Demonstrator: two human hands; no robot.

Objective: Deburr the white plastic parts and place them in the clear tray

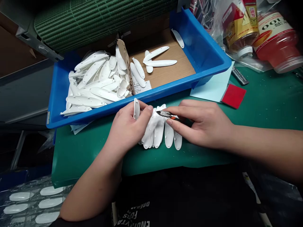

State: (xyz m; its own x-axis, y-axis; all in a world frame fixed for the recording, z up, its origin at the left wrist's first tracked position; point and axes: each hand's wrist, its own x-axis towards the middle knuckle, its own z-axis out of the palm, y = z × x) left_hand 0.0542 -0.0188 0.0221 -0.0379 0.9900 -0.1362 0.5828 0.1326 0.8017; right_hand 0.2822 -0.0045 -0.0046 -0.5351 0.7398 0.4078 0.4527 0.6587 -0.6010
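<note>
Between the thumb and fingers of my left hand (130,126) is a long white plastic part (136,108), its tip standing up past the fingers. My right hand (201,123) grips a pair of small cutting pliers (167,114) with dark, orange-marked handles, their jaws pointing left toward my left hand. Beneath and between both hands, a fanned row of similar white parts (159,134) lies on the green table mat (151,162). The pliers' jaws overlap the row in view; whether they touch a part I cannot tell.
Beyond my hands stands a blue bin (94,117), split by a cardboard divider (126,60), with white parts on both sides. A green ribbed roller (104,22) hangs over it. At right lie a red square (234,96), pale paper (213,86) and bottles (276,41). Trays (33,201) of parts sit lower left.
</note>
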